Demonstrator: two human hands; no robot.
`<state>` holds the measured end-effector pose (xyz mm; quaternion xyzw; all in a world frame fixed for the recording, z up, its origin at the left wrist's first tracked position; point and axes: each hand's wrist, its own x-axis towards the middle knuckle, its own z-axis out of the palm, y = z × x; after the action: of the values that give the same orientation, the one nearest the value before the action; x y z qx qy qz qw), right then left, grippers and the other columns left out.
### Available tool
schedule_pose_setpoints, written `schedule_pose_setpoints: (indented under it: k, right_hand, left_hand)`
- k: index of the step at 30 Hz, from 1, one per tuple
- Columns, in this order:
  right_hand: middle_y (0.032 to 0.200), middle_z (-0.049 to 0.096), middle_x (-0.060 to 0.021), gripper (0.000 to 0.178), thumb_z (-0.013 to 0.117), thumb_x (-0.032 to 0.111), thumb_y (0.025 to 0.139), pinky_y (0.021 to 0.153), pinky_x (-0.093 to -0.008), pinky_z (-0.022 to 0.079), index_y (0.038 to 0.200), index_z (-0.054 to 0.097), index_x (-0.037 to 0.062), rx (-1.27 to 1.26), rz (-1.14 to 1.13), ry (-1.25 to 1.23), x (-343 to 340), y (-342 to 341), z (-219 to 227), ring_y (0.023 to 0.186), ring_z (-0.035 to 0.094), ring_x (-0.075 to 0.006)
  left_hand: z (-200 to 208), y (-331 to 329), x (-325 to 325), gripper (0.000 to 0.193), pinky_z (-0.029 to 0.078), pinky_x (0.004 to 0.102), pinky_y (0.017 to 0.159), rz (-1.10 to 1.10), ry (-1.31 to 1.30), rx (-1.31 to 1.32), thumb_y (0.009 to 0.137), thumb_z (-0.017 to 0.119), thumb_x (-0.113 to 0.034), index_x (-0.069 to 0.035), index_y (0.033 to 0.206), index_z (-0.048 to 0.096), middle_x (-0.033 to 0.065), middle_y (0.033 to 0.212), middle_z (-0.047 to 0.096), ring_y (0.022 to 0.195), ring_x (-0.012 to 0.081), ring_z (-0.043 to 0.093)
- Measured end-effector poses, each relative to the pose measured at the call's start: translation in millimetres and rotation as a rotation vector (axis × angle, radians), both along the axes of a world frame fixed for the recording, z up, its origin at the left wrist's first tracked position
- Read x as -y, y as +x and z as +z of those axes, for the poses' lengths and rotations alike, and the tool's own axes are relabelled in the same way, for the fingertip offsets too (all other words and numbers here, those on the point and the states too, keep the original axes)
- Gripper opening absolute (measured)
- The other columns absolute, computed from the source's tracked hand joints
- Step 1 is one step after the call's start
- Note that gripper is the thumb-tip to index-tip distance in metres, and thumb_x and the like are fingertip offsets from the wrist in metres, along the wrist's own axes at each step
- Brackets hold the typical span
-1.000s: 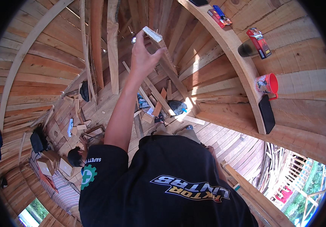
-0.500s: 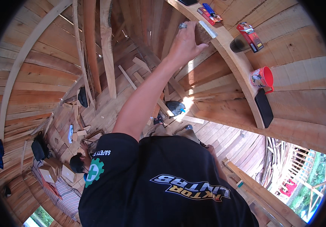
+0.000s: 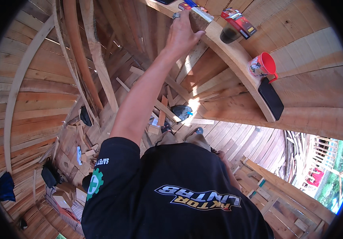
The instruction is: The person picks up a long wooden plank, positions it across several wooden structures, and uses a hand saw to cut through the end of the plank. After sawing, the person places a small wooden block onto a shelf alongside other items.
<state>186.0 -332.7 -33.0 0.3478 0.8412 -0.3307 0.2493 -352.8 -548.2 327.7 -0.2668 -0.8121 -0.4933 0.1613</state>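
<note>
Fingers (image 3: 187, 28) of our left hand (image 3: 181, 34) curl over a small wood block (image 3: 199, 16), thumb underneath, pinching it at the top of the curved wooden shelf (image 3: 235, 63). Block sits on the shelf's upper end, touching the hand. Ring (image 3: 176, 15) on one finger. Further along the shelf: red box (image 3: 239, 22), dark cup (image 3: 229, 35) just beside it, then a red mug (image 3: 263, 65), then a black phone (image 3: 271, 98) lying flat near the shelf's lower end. Right hand not visible to us, can't tell its state. Wood offcuts (image 3: 159, 115) litter the plank floor (image 3: 235, 139) below.
</note>
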Motion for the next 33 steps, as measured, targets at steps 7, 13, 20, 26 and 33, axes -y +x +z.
schedule_pose_setpoints:
  k: [7,13,20,26,33]
  right_hand:
    - [0.081,0.063,-0.0273,0.052,0.071,0.041,0.071,0.070,-0.0433,0.048,0.084,0.061,-0.0091,0.073,-0.079,-0.007,15,-25,31,0.080,0.064,-0.0358]
    - [0.084,0.063,-0.0283,0.052,0.069,0.040,0.071,0.072,-0.0439,0.049,0.086,0.062,-0.0089,0.088,-0.035,-0.014,14,-34,38,0.082,0.064,-0.0380]
    - [0.088,0.065,-0.0273,0.052,0.067,0.042,0.071,0.076,-0.0423,0.050,0.091,0.064,-0.0062,0.157,-0.080,-0.009,14,-34,38,0.089,0.064,-0.0377]
    - [0.096,0.065,-0.0267,0.055,0.068,0.043,0.069,0.081,-0.0417,0.050,0.096,0.064,-0.0047,0.190,-0.058,0.016,17,-40,54,0.094,0.063,-0.0368]
    - [0.095,0.065,-0.0262,0.054,0.068,0.042,0.069,0.080,-0.0421,0.050,0.094,0.064,-0.0051,0.140,-0.118,-0.003,26,-37,55,0.093,0.064,-0.0366]
  left_hand:
    - [1,4,0,0.075,0.045,0.0475,0.087,0.007,0.002,-0.050,0.069,0.080,-0.022,0.002,0.125,0.037,0.0306,0.106,0.056,0.101,0.0445,0.055]
    - [-22,4,-1,0.072,0.047,0.0429,0.084,0.025,-0.018,-0.061,0.068,0.082,-0.027,0.003,0.120,0.042,0.0246,0.107,0.058,0.100,0.0373,0.058]
    - [-21,-4,-8,0.073,0.048,0.0425,0.083,0.014,-0.023,-0.064,0.069,0.081,-0.027,0.002,0.123,0.041,0.0245,0.108,0.058,0.099,0.0361,0.059]
    - [-19,-13,-13,0.073,0.047,0.0417,0.086,0.029,-0.040,-0.121,0.069,0.081,-0.027,0.003,0.123,0.041,0.0232,0.110,0.058,0.103,0.0355,0.057]
    - [-21,-24,-14,0.073,0.049,0.0375,0.076,0.045,-0.071,-0.105,0.068,0.082,-0.028,0.005,0.120,0.043,0.0204,0.107,0.060,0.086,0.0276,0.060]
